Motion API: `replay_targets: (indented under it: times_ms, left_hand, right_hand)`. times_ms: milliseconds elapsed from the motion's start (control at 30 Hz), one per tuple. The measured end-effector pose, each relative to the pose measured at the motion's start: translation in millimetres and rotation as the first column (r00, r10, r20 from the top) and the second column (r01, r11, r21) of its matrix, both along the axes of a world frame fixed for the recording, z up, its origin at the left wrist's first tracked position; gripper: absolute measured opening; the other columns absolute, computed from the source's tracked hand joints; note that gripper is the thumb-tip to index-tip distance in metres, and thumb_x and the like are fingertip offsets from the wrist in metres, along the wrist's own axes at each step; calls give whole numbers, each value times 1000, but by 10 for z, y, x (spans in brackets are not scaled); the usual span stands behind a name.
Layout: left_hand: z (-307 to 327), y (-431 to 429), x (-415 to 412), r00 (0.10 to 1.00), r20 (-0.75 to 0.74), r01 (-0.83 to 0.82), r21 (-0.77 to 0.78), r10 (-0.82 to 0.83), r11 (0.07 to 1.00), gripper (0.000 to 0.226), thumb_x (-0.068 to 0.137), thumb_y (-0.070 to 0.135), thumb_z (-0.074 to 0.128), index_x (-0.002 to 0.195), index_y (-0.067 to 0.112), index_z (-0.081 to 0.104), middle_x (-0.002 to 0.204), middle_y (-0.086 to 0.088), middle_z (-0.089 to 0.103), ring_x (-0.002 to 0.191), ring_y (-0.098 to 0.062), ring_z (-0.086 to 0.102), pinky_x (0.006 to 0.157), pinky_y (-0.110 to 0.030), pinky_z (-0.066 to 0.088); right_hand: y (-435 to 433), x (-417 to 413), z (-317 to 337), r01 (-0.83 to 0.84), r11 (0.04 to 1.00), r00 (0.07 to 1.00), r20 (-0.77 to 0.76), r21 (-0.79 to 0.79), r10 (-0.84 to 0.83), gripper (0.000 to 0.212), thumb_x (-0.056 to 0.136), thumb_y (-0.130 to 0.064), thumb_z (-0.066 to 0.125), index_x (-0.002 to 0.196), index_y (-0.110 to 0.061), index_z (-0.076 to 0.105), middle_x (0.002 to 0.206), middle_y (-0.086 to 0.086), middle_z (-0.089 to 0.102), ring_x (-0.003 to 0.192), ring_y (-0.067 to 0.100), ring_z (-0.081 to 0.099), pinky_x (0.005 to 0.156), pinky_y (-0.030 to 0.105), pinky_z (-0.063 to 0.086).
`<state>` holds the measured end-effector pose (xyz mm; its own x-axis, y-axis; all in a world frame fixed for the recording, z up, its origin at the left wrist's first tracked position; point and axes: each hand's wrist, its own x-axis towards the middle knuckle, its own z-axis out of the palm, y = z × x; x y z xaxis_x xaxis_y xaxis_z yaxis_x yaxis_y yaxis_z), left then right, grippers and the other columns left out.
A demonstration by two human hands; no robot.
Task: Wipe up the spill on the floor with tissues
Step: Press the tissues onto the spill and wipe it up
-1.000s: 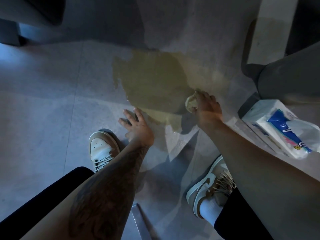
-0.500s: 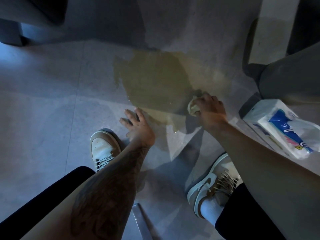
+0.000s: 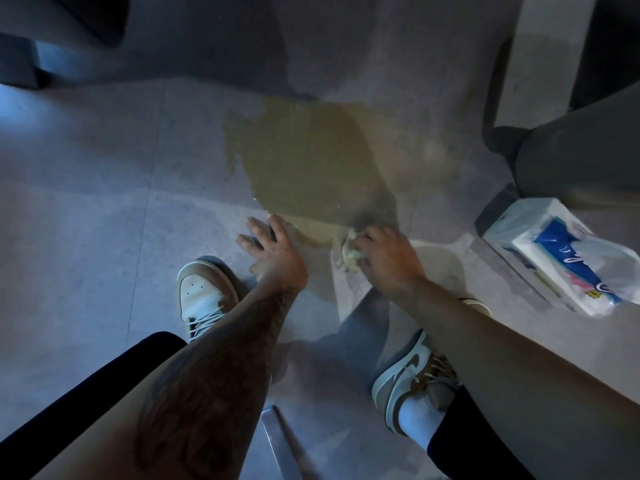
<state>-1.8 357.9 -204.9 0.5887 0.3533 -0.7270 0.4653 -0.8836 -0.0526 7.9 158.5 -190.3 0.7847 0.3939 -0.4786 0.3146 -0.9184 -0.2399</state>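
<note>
A wide yellowish-brown spill (image 3: 304, 161) covers the grey tiled floor ahead of me. My right hand (image 3: 388, 261) presses a soaked, crumpled wad of tissue (image 3: 349, 249) onto the floor at the spill's near edge. My left hand (image 3: 273, 251) lies flat on the floor with fingers spread, its fingertips touching the spill's near-left edge. A white and blue pack of tissues (image 3: 561, 254) lies on the floor to the right.
My two sneakers stand on the floor, the left one (image 3: 204, 296) beside my left wrist, the right one (image 3: 412, 375) under my right forearm. A grey bin-like object (image 3: 581, 157) stands at right. Dark furniture (image 3: 62, 32) fills the top left.
My right hand has dragged the tissue wad toward me and to the left along the spill's near edge. My left hand stays planted on the floor.
</note>
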Motion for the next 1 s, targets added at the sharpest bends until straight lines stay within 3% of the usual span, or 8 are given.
replay_targets:
  times_ms: [133, 200, 433, 567, 633, 767, 833, 1000]
  left_hand:
    - [-23, -4, -4, 1000, -1, 4, 7, -4, 1000, 105, 91, 16, 65, 153, 17, -21, 160, -19, -26, 146, -52, -9, 94, -54, 49]
    - [-30, -4, -7, 1000, -2, 5, 17, -5, 1000, 105, 91, 15, 65, 153, 17, -20, 160, -19, -26, 146, -52, -9, 93, -55, 49]
    - [10, 0, -4, 1000, -27, 7, 15, -6, 1000, 103, 92, 17, 62, 153, 18, -21, 160, -18, -27, 147, -51, -10, 93, -55, 49]
    - [163, 94, 33, 998, -68, 5, -78, -11, 997, 96, 92, 16, 56, 154, 19, -18, 160, -16, -27, 147, -50, -12, 106, -57, 38]
    - [266, 185, 129, 996, -88, -7, -109, -2, 994, 90, 91, 23, 56, 156, 18, -6, 163, -19, -13, 147, -48, 3, 110, -54, 34]
    - [644, 146, 562, 995, 53, 96, -294, -84, 951, 60, 86, 35, 58, 141, 13, 45, 138, -16, 54, 121, -37, 55, 100, -40, 47]
    - [902, -63, 784, 976, 177, 190, -416, -126, 889, 44, 91, 30, 61, 130, 12, 56, 125, -14, 65, 111, -34, 62, 94, -39, 51]
    - [1430, -738, 1167, 890, 445, 360, -543, -104, 759, 41, 85, 21, 71, 125, 15, 59, 112, -7, 67, 99, -29, 65, 88, -38, 53]
  right_hand:
    - [-209, 354, -48, 295, 954, 952, 102, -48, -289, 47, 76, -22, 67, 123, -22, 62, 125, 10, 55, 105, 35, 53, 82, 39, 44]
    - [-190, 554, -48, 330, 943, 942, 80, -43, -326, 43, 80, -23, 65, 123, -23, 60, 126, 9, 53, 108, 34, 52, 86, 39, 43]
    - [165, 408, 49, -27, 997, 1000, 0, 67, 27, 31, 77, -21, 67, 107, -17, 68, 115, 9, 59, 108, 34, 55, 85, 37, 44]
    - [-63, 272, 98, -35, 999, 999, -19, 12, 35, 28, 80, -27, 67, 106, -20, 70, 113, 7, 61, 104, 33, 60, 84, 38, 47]
    - [-216, 348, 194, 56, 997, 998, -39, -48, -58, 28, 82, -26, 65, 109, -22, 67, 120, 5, 58, 111, 31, 57, 85, 36, 46]
    - [-344, 574, 523, 252, 965, 968, -36, 69, -250, 32, 79, -23, 68, 111, -22, 66, 128, 4, 55, 111, 30, 57, 89, 35, 46]
    - [-341, 673, 767, 315, 940, 949, -13, 130, -316, 34, 78, -21, 68, 112, -22, 66, 123, 3, 57, 106, 28, 58, 85, 32, 45]
    - [-447, 833, 1386, 398, 859, 880, 129, 323, -456, 31, 82, -16, 63, 113, -19, 67, 116, 7, 58, 106, 29, 58, 86, 32, 45]
